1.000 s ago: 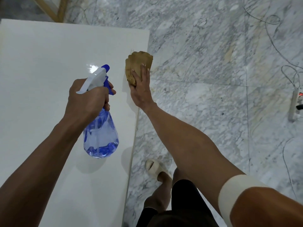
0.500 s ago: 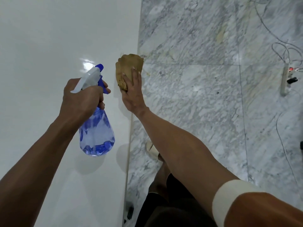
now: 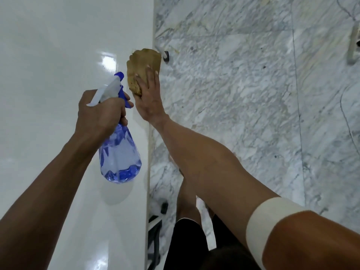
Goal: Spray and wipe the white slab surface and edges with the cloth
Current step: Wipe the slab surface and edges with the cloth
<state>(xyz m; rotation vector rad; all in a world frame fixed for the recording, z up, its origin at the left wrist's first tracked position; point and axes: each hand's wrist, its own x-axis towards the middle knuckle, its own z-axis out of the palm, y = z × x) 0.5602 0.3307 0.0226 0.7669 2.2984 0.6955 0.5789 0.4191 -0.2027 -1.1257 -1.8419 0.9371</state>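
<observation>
Right hand (image 3: 150, 102): flat, pressing cloth (image 3: 143, 67) to slab (image 3: 58, 75) edge, three o'clock, wiping. Left hand (image 3: 99, 112): gripping spray bottle (image 3: 118, 152), ready.

This looks like an indoor room with a stone-tiled floor, perhaps a home or a stone showroom; which of the two cannot be told. The floor (image 3: 243, 114) is polished grey-veined marble laid in large tiles with thin joints. A glossy white slab (image 3: 58, 75) lies raised above it and mirrors a ceiling light. A thin cable (image 3: 348, 131) trails loose over the tiles at the right, near a pale blurred object at the right edge that may be a power strip. Black frame parts (image 3: 155, 230) show under the slab's edge, with a small dark foot (image 3: 166, 56) farther along.
</observation>
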